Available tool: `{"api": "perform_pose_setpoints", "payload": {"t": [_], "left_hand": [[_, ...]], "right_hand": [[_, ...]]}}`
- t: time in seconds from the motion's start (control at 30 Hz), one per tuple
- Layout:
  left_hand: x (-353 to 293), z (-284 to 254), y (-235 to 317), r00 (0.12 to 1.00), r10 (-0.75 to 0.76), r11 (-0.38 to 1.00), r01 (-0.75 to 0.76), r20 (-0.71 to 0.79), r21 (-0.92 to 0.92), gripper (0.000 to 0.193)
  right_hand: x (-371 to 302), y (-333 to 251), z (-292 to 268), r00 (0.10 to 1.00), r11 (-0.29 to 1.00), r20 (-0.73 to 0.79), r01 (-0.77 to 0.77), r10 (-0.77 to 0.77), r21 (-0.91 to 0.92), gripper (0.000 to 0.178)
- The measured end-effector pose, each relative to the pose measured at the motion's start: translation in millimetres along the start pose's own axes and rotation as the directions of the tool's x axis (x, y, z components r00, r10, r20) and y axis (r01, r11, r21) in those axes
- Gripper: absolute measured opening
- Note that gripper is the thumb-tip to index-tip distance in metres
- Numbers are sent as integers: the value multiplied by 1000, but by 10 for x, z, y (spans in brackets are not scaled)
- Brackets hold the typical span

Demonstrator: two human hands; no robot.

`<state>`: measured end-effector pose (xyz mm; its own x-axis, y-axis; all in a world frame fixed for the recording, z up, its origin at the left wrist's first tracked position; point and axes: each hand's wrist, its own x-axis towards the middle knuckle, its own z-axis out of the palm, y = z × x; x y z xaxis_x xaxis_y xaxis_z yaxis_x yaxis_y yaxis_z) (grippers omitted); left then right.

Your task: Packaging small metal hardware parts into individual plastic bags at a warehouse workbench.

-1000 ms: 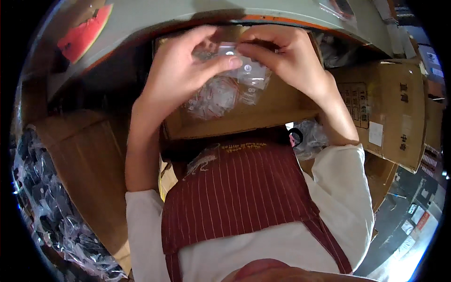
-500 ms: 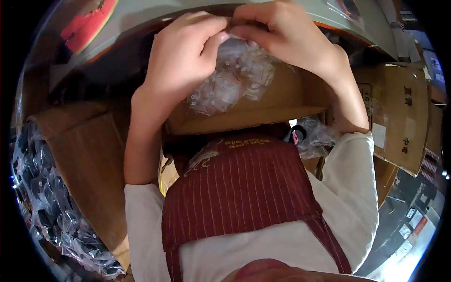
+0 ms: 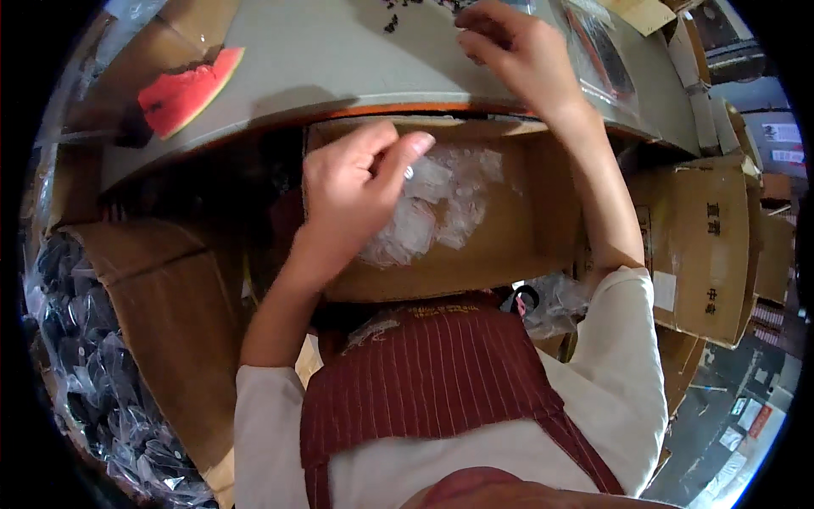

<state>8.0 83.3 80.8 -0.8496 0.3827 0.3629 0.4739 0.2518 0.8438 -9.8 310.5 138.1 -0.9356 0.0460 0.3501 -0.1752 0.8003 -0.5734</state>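
My left hand (image 3: 356,182) is closed in a pinch above an open cardboard box (image 3: 458,284). A small clear plastic bag (image 3: 409,172) with a white round mark shows below its thumb; the bag's edges blend with those behind. Inside the box lies a heap of similar clear bags (image 3: 415,229). Farther away, my right hand (image 3: 526,59) is over the grey table (image 3: 314,59), its thumb and index finger apart, the other fingers curled. Just beside its fingertips are small dark pieces (image 3: 390,24) scattered at the far edge of view.
A bitten watermelon slice (image 3: 191,92) lies at the table's left. A clear flat packet (image 3: 602,51) is at its right. Cardboard boxes (image 3: 695,246) stand at my right. To my left, a cardboard flap (image 3: 170,314) borders many bagged dark items (image 3: 93,365).
My hands, together over the box before, have parted. The right moved away from me onto the table; the left stays over the box. The view has tilted up, showing more table.
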Motion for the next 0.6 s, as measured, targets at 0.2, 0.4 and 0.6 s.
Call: {"api": "perform_pose_setpoints", "payload": {"t": [0.2, 0.4, 0.6], "left_hand": [[-24, 91, -121, 958, -190, 979, 201, 214, -31, 27], [-63, 76, -254, 977, -20, 999, 12, 212, 39, 16], [-30, 30, -295, 980, 5, 1000, -8, 200, 13, 17]], "right_hand": [[562, 220, 541, 857, 860, -87, 499, -508, -109, 21], [594, 263, 635, 858, 853, 99, 513, -504, -97, 28], [469, 205, 602, 823, 812, 93, 568, -560, -134, 19]]}}
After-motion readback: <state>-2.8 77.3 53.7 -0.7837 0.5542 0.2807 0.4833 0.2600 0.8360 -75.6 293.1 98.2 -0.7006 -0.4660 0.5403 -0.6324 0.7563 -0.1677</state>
